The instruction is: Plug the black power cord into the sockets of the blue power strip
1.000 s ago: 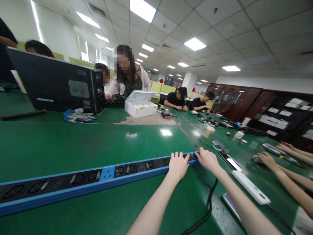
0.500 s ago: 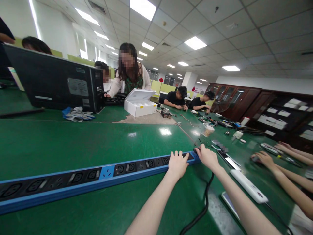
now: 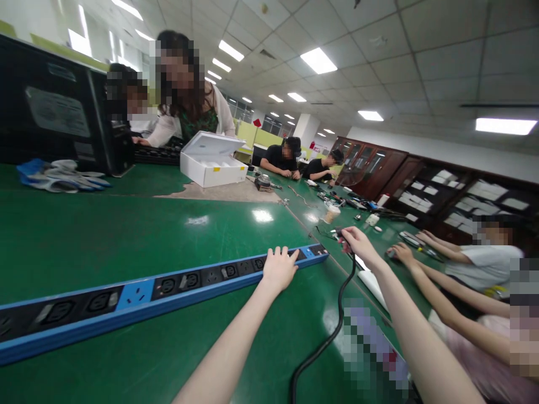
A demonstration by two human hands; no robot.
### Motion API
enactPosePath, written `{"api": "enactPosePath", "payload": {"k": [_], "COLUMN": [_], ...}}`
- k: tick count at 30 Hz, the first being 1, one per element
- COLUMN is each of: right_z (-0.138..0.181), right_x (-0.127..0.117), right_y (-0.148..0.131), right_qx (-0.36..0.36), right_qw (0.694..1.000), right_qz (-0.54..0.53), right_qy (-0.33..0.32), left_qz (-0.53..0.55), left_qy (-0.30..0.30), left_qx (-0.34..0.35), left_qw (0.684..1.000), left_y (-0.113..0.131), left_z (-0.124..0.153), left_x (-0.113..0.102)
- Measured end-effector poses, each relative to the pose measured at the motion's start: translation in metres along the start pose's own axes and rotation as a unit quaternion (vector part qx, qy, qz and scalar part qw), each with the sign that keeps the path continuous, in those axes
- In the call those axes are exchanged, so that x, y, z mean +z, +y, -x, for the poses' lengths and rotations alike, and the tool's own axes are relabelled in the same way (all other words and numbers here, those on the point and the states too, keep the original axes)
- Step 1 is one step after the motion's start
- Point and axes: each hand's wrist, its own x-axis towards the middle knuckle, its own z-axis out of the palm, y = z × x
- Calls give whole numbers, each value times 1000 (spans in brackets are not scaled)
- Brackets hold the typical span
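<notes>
A long blue-and-black power strip [image 3: 179, 283] lies across the green table, sockets facing up. My left hand [image 3: 278, 269] is closed over it near its right end, fingers over the far edge and one finger stretched along the sockets. Past that end, my right hand [image 3: 357, 247] pinches the plug end of a black power cable [image 3: 342, 303], held apart from the strip. The fingers cover much of the plug. From there the cable hangs in a curve and runs over the table to the bottom edge.
Behind the strip stand an open white box [image 3: 213, 168], blue-and-white gloves [image 3: 63, 175] and a black computer case [image 3: 59, 112]. A white power strip [image 3: 374, 289] lies under my right forearm. A co-worker's hands [image 3: 402, 252] are at the right; others work farther back.
My right hand has moved away from the strip's end with the cable plug, uncovering the end sockets. My left hand stays on the strip. The view has swung right.
</notes>
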Motion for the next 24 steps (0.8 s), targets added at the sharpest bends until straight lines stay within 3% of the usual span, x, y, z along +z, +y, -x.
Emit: {"api": "enactPosePath", "payload": {"k": [4, 11, 18, 21, 23, 24], "right_z": [-4, -8, -4, 0, 1, 0], "right_x": [1, 30, 41, 40, 40, 41], "right_y": [5, 13, -13, -40, -57, -64], "right_qx": [-23, -83, -84, -142, -158, -157], "right_qw": [993, 976, 976, 968, 961, 958], "right_qz": [111, 199, 198, 205, 225, 236], "right_qy": [-22, -25, -41, -11, 27, 52], "left_qz": [3, 0, 22, 58, 162, 236], "left_qy": [7, 10, 15, 31, 19, -18], "left_qx": [1, -2, -8, -9, -24, -29], "left_qw": [1000, 1000, 1000, 998, 986, 971], "left_y": [-1, 0, -2, 16, 40, 53], "left_z": [0, -1, -2, -4, -6, -7], "left_x": [3, 4, -2, -12, -20, -25]}}
